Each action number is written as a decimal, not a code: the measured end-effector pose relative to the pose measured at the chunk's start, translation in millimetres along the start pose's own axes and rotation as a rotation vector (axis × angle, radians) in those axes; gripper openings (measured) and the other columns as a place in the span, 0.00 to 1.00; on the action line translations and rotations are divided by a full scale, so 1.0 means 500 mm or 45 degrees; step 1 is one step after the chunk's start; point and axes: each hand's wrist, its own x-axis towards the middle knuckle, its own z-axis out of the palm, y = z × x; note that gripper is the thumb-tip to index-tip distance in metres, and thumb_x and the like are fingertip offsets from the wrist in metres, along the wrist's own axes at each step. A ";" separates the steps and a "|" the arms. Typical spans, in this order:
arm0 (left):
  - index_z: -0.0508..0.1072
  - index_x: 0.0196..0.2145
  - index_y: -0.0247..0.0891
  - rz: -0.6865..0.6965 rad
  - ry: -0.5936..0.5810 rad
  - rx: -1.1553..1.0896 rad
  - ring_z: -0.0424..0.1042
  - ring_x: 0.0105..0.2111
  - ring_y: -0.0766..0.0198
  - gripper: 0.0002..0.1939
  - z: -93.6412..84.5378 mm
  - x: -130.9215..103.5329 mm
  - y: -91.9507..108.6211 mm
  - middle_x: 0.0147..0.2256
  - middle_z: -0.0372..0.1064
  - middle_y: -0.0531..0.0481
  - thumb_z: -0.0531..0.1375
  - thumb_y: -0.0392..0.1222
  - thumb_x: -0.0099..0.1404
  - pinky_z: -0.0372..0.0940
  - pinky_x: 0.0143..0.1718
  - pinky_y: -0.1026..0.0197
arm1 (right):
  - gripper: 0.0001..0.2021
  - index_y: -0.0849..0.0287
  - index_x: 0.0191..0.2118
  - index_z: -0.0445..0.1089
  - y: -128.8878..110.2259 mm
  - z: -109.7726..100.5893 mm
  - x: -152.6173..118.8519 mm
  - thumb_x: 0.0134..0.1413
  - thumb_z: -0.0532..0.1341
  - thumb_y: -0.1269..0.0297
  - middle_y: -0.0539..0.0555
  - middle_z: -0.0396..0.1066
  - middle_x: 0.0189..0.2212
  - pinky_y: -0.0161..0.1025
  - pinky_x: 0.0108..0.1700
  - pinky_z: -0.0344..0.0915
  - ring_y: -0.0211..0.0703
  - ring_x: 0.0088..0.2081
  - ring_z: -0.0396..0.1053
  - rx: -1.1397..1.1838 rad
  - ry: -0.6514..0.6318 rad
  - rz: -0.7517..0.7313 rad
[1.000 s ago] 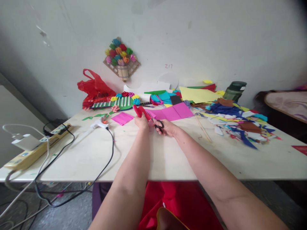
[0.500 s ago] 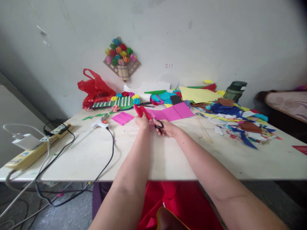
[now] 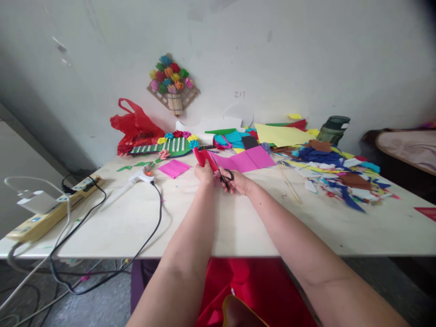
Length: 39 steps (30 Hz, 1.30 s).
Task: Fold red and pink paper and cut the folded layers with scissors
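Observation:
My left hand (image 3: 204, 173) is closed on a piece of red paper (image 3: 201, 156), which stands up from its fingers. Black-handled scissors (image 3: 226, 178) are in my right hand (image 3: 237, 182), just to the right of the paper, with their blades apart and pointing up and left. Behind both hands a creased magenta sheet (image 3: 242, 161) lies on the table. A smaller magenta piece (image 3: 174, 168) rests to the left of my left hand.
A glue gun (image 3: 143, 175) with a black cord and a power strip (image 3: 51, 211) are at the left. Colourful scraps (image 3: 340, 170), a wooden stick (image 3: 289, 184) and a green bottle (image 3: 334, 129) are at the right. A red bag (image 3: 136, 122) sits at the back.
My left hand and the red paper have shifted slightly to the right. The scissor blades look wider apart and steeper than before.

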 end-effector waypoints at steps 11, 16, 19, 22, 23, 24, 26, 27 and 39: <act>0.73 0.36 0.31 -0.014 0.003 -0.018 0.72 0.27 0.62 0.15 -0.003 -0.004 0.006 0.28 0.71 0.44 0.56 0.46 0.57 0.64 0.27 0.64 | 0.21 0.62 0.40 0.68 0.001 0.003 0.002 0.56 0.53 0.47 0.45 0.62 0.17 0.25 0.09 0.48 0.29 0.13 0.60 0.023 0.043 -0.001; 0.73 0.35 0.30 -0.018 0.003 -0.047 0.72 0.28 0.61 0.15 -0.004 -0.002 0.005 0.28 0.71 0.43 0.56 0.45 0.57 0.64 0.27 0.63 | 0.21 0.62 0.39 0.69 0.003 0.004 0.004 0.55 0.54 0.46 0.45 0.62 0.16 0.25 0.09 0.47 0.29 0.13 0.60 0.014 0.055 -0.017; 0.73 0.35 0.30 -0.026 0.005 -0.048 0.72 0.28 0.61 0.15 -0.004 -0.001 0.006 0.28 0.71 0.42 0.56 0.45 0.57 0.64 0.27 0.62 | 0.22 0.63 0.38 0.69 0.003 0.004 0.003 0.54 0.55 0.46 0.45 0.62 0.16 0.25 0.09 0.46 0.29 0.13 0.60 0.009 0.059 -0.025; 0.73 0.35 0.30 -0.044 0.004 -0.049 0.72 0.27 0.60 0.15 -0.004 0.000 0.006 0.28 0.71 0.42 0.56 0.45 0.57 0.64 0.27 0.62 | 0.22 0.63 0.36 0.68 0.000 0.007 0.000 0.52 0.57 0.45 0.45 0.62 0.16 0.25 0.08 0.46 0.29 0.13 0.59 -0.002 0.069 -0.030; 0.73 0.35 0.30 -0.049 0.005 -0.053 0.72 0.27 0.60 0.15 -0.004 0.001 0.006 0.28 0.71 0.42 0.56 0.45 0.57 0.64 0.27 0.62 | 0.23 0.63 0.36 0.68 -0.002 0.007 -0.001 0.52 0.57 0.44 0.45 0.62 0.16 0.26 0.08 0.46 0.28 0.13 0.59 -0.005 0.074 -0.030; 0.73 0.35 0.30 -0.051 0.005 -0.058 0.72 0.27 0.60 0.15 -0.004 0.002 0.005 0.28 0.71 0.42 0.56 0.45 0.57 0.64 0.27 0.62 | 0.23 0.63 0.35 0.68 -0.002 0.008 -0.001 0.51 0.57 0.44 0.45 0.62 0.16 0.26 0.08 0.45 0.28 0.13 0.59 -0.007 0.077 -0.032; 0.73 0.35 0.30 -0.053 0.007 -0.066 0.72 0.28 0.60 0.15 -0.004 0.003 0.003 0.27 0.71 0.42 0.56 0.45 0.57 0.63 0.27 0.63 | 0.23 0.63 0.35 0.68 -0.003 0.009 -0.001 0.50 0.58 0.44 0.44 0.61 0.16 0.26 0.08 0.45 0.28 0.13 0.59 -0.008 0.078 -0.039; 0.73 0.35 0.30 -0.053 0.009 -0.066 0.72 0.28 0.60 0.14 -0.003 0.004 0.002 0.27 0.71 0.42 0.56 0.45 0.57 0.63 0.26 0.63 | 0.23 0.63 0.34 0.68 -0.002 0.009 -0.001 0.50 0.58 0.44 0.44 0.61 0.16 0.26 0.08 0.45 0.28 0.12 0.59 -0.008 0.077 -0.043; 0.72 0.33 0.31 -0.117 0.003 -0.080 0.71 0.27 0.60 0.14 -0.005 0.006 0.002 0.28 0.71 0.42 0.57 0.45 0.55 0.60 0.24 0.64 | 0.21 0.63 0.32 0.67 0.005 0.009 0.003 0.49 0.60 0.45 0.44 0.61 0.16 0.26 0.08 0.45 0.28 0.13 0.59 -0.015 0.084 -0.047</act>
